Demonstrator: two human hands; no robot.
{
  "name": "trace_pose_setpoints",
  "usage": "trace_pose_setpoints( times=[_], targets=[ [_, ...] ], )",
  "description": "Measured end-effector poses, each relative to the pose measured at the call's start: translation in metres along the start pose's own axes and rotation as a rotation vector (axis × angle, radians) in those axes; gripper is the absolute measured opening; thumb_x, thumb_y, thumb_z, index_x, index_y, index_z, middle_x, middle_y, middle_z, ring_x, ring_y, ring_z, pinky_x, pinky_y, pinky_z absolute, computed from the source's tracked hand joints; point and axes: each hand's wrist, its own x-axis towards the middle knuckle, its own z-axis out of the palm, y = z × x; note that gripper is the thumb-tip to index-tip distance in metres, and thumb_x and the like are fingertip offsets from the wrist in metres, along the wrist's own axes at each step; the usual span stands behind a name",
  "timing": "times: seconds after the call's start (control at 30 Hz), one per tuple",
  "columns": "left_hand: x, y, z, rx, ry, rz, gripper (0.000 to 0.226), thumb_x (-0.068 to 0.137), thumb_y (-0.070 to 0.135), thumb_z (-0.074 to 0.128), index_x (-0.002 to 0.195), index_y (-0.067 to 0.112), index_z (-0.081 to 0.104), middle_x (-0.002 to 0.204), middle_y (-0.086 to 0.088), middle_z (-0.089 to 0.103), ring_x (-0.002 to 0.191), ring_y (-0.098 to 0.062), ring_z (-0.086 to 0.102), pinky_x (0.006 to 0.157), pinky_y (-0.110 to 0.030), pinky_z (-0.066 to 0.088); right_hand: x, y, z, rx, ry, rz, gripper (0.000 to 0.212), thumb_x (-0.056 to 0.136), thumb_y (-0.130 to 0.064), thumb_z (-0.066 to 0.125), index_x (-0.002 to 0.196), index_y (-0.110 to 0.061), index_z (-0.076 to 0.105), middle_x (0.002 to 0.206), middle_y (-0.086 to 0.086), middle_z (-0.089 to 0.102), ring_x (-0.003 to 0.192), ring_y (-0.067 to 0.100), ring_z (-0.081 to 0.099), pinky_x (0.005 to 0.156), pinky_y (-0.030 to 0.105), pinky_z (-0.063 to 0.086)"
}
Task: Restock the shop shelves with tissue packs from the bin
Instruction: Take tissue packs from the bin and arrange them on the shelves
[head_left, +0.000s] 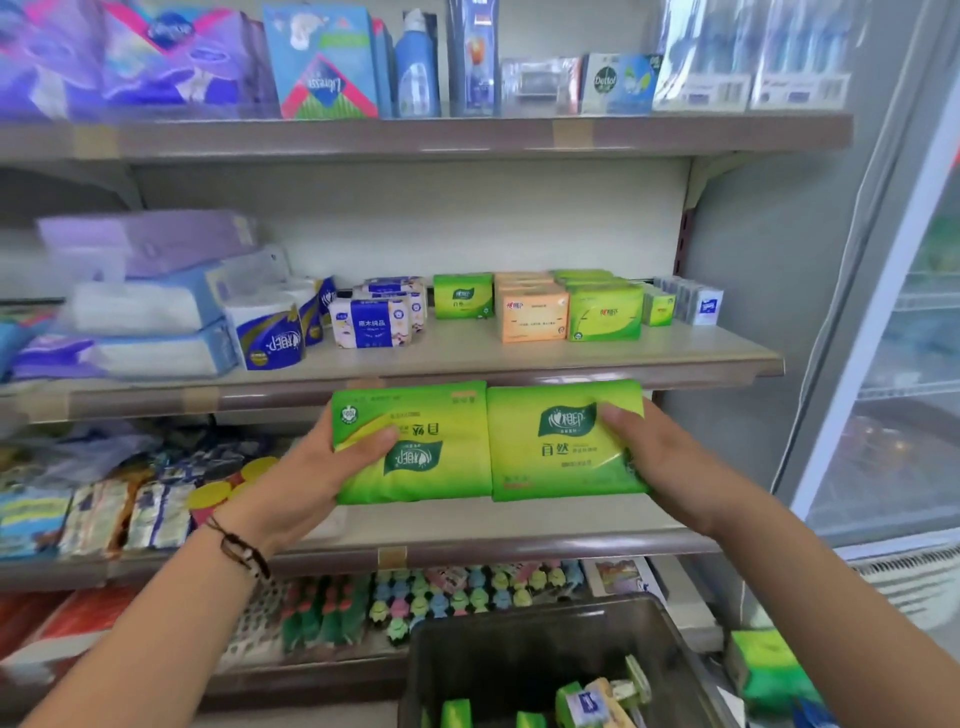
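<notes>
Two green tissue packs are held side by side in front of the shelf edge. My left hand (322, 467) grips the left green pack (431, 467), whose print is upside down. My right hand (660, 462) grips the right green pack (550, 467), thumb on its face. Both packs hang just below the middle shelf (675, 358). The dark bin (498, 649) stands low in front of me with several small packs (597, 696) inside.
The middle shelf carries blue-white tissue packs (371, 322), green boxes (605, 312) and orange boxes (532, 314), with bare board in front. White bulk packs (150, 322) lie at the left. A glass fridge door (904, 364) stands at the right. Another green pack (769, 670) lies beside the bin.
</notes>
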Motion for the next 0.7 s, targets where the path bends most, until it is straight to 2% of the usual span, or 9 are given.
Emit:
trace_pose_setpoints(
  times=[0.07,0.17,0.23,0.4,0.53,0.7],
  targets=[
    [0.007,0.007,-0.004,0.016,0.013,0.024,0.107,0.047,0.053,0.094,0.137,0.019,0.049,0.126,-0.007,0.069,0.112,-0.026,0.068,0.081,-0.032,0.059,0.01,-0.007,0.001,-0.016,-0.055,-0.028,0.052,0.079,-0.062,0.062,0.128,-0.047,0.051,0.128,-0.011,0.065,0.123,0.02,0.059,0.107,0.051,0.043],
    [0.022,0.017,-0.009,0.028,0.03,0.045,0.106,0.047,0.055,0.093,0.136,0.017,0.05,0.125,-0.007,0.069,0.11,-0.025,0.069,0.079,-0.033,0.06,0.028,-0.022,0.005,0.108,-0.065,-0.071,0.063,0.078,-0.044,0.071,0.135,-0.035,0.045,0.128,-0.005,0.067,0.121,0.023,0.062,0.108,0.054,0.043],
    [0.034,0.022,-0.012,0.023,0.024,0.055,0.103,0.052,0.052,0.092,0.139,0.016,0.05,0.128,-0.008,0.067,0.114,-0.027,0.067,0.084,-0.036,0.059,0.041,-0.032,0.008,0.161,-0.047,-0.072,0.061,0.079,-0.035,0.071,0.134,-0.029,0.046,0.126,-0.003,0.068,0.119,0.022,0.063,0.109,0.051,0.044],
    [0.055,0.025,-0.023,-0.015,0.041,0.056,0.106,0.051,0.046,0.094,0.141,0.015,0.047,0.128,-0.01,0.067,0.113,-0.029,0.067,0.08,-0.035,0.06,0.066,-0.041,0.01,0.263,-0.091,-0.046,0.049,0.089,-0.011,0.067,0.135,-0.017,0.049,0.126,0.005,0.069,0.115,0.024,0.066,0.1,0.043,0.051],
    [0.064,0.021,-0.03,-0.018,0.053,0.04,0.107,0.048,0.047,0.095,0.14,0.016,0.047,0.127,-0.01,0.068,0.111,-0.028,0.068,0.077,-0.034,0.06,0.077,-0.048,0.006,0.175,-0.135,-0.108,0.059,0.075,-0.014,0.074,0.131,-0.013,0.056,0.122,0.005,0.071,0.115,0.024,0.066,0.101,0.042,0.049],
    [0.075,0.019,-0.039,-0.054,0.095,0.041,0.112,0.043,0.047,0.097,0.139,0.015,0.048,0.125,-0.01,0.069,0.11,-0.028,0.069,0.077,-0.033,0.06,0.093,-0.057,0.002,0.056,-0.18,-0.107,0.06,0.074,-0.016,0.079,0.13,-0.012,0.056,0.121,0.004,0.072,0.113,0.022,0.068,0.1,0.042,0.05]
  ],
)
